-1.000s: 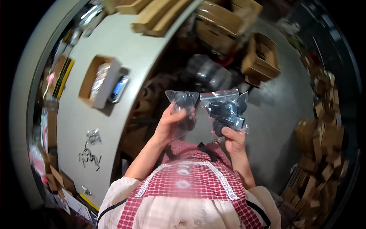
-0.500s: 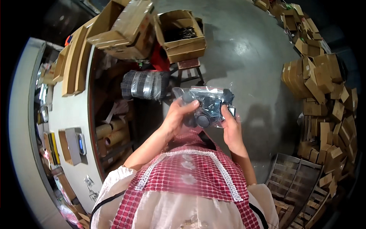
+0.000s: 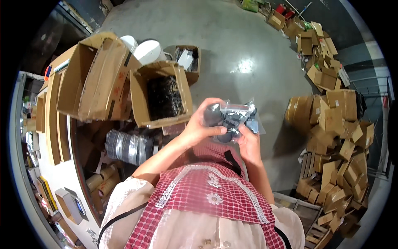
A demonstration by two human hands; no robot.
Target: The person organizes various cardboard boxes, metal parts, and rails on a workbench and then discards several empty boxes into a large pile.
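Observation:
Between my hands, in front of the red checked apron, I hold a clear plastic bag [image 3: 237, 117] with several dark parts inside. My left hand [image 3: 204, 124] is closed around the bag's left end, its thumb lying across the front. A rounded black piece bulges beside those fingers. On the right side, my right hand [image 3: 248, 143] pinches the bag's lower part with the thumb on top; its other fingers are mostly hidden behind. What the dark parts are I cannot make out. Beyond my left hand, an open cardboard box [image 3: 139, 97] contains many small dark pieces.
A larger carton [image 3: 103, 79] and white buckets [image 3: 150, 52] stand at the left. Below them lies a wrapped dark bundle [image 3: 130, 147]. A white table [image 3: 68, 166] runs along the left side. Flattened and open cartons [image 3: 327, 120] are heaped along the right, near a wooden pallet [image 3: 304, 209].
My view has shifted, bringing the box of dark pieces nearer and the buckets into sight. My left hand has wrapped further round the bag's left end; both hands still hold it.

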